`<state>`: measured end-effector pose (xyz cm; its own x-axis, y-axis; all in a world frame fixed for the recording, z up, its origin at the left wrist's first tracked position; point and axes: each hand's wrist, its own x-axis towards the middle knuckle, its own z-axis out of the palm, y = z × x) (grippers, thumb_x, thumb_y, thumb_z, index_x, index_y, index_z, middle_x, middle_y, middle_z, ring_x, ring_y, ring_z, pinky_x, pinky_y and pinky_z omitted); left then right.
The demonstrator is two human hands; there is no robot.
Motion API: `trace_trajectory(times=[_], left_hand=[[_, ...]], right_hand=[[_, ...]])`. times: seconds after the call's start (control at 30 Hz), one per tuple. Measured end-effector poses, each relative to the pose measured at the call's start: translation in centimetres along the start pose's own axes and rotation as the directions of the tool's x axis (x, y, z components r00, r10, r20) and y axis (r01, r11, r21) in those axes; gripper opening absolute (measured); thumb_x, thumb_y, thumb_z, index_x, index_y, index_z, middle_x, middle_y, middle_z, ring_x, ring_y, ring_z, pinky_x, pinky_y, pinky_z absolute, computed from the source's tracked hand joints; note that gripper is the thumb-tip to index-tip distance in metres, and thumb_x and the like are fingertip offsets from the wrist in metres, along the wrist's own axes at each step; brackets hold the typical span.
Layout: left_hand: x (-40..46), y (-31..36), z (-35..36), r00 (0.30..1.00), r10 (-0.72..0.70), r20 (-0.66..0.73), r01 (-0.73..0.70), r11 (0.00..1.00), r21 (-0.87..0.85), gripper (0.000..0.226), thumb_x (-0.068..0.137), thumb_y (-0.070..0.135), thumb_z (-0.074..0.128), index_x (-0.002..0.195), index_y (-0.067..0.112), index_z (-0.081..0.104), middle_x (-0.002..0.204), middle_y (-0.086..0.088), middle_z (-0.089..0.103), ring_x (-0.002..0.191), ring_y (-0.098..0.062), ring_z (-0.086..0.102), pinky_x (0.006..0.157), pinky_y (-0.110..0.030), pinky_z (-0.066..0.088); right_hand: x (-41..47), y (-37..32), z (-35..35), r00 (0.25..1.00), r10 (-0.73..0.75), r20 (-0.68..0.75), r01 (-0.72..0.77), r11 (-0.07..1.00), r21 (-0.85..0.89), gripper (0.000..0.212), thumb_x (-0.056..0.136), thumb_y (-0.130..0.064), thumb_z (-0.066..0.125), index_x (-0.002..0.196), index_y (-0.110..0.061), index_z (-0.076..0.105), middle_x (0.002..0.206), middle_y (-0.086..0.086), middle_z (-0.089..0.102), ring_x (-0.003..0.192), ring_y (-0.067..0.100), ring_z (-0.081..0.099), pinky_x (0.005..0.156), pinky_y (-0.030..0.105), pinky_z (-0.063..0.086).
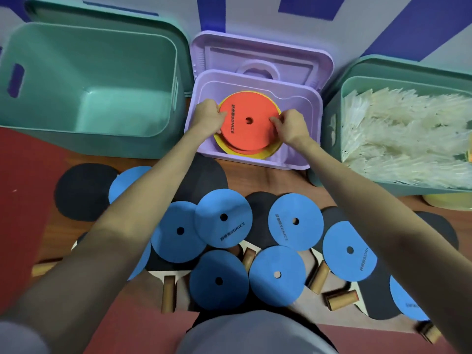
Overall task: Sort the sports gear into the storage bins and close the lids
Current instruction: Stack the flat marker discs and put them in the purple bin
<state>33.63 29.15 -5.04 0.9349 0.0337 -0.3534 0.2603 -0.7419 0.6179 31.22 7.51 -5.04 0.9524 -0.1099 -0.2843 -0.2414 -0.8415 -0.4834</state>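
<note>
- Both hands, left (208, 116) and right (291, 125), pinch opposite edges of the orange disc (249, 121) atop a yellow-and-orange stack inside the lilac bin (301, 103).
- Best lowered level, centred on the stack.
- Thin, flat, matte discs with centre holes; blue discs (223, 218) wait nearer than the bin, over paddles.
</note>
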Motion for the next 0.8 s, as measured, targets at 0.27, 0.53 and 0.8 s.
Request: trace_trajectory(times=[0.27, 0.53, 0.8], left_hand=[[0.6, -0.7, 0.4, 0.997, 0.073, -0.003, -0.071, 0.984, 0.163, 0.048, 0.093, 0.024, 0.058, 0.057, 0.016, 0.027, 0.075, -0.024, 0.058, 0.084, -0.043, 0.059, 0.061, -0.035, 0.038], [-1.4, -0.5, -1.2, 0.99, 0.125, -0.065, -0.103, 0.959, 0.265, 0.018, 0.092, 0.018, 0.051, 0.087, 0.002, 0.053, 0.098, -0.019, 0.064, 0.093, -0.037, 0.057, 0.068, -0.038, 0.042], [-11.4, -0.2, -0.8, 0.885, 0.389, -0.255, -0.429, 0.895, -0.125, 0.02, 0.092, 0.017, 0.052, 0.107, 0.012, 0.065, 0.094, 0.001, 0.068, 0.076, -0.006, 0.059, 0.076, -0.031, 0.052]], right_hand=[[0.3, -0.7, 1.4, 0.998, 0.055, 0.018, -0.053, 0.997, -0.056, 0.032, 0.097, -0.025, 0.05, 0.074, -0.004, 0.045, 0.085, 0.022, 0.057, 0.089, 0.039, 0.059, 0.064, 0.033, 0.034], [-1.2, -1.4, 0.5, 0.998, 0.037, -0.047, -0.045, 0.981, -0.188, 0.033, 0.096, -0.032, 0.052, 0.102, 0.0, 0.053, 0.103, 0.019, 0.064, 0.092, 0.039, 0.06, 0.064, 0.036, 0.04], [-12.7, -0.5, -1.2, 0.899, -0.355, -0.255, 0.409, 0.89, 0.203, 0.016, 0.094, -0.018, 0.053, 0.105, -0.008, 0.059, 0.074, -0.001, 0.058, 0.064, 0.018, 0.054, 0.061, 0.032, 0.043]])
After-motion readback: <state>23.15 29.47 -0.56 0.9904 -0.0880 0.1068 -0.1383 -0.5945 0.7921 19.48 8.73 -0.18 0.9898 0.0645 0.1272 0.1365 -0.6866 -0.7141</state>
